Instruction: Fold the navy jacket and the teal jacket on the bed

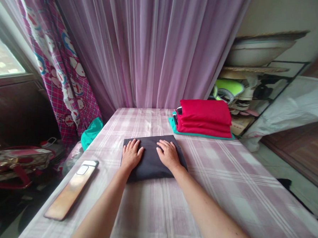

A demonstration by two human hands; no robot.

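A dark grey folded cloth (pixel 150 162), perhaps a garment, lies flat in the middle of the table. On its left side rests my left hand (pixel 132 155), palm down with the fingers spread. My right hand (pixel 168 154) lies flat on the right side of the same cloth, its fingers stretched out. Both hands press on the top surface without gripping it. Beyond them to the right stands a stack of folded red cloth (pixel 205 116), with a teal piece (pixel 172 124) under it and a black and white edge showing.
The table (pixel 158 211) has a checked pink cloth. A phone (pixel 72 191) lies near its left edge. Purple curtains (pixel 150 52) hang behind. A teal cloth (pixel 92 134) is beyond the left edge. On the right is a shelf rack (pixel 279 78) with a basin (pixel 259 52).
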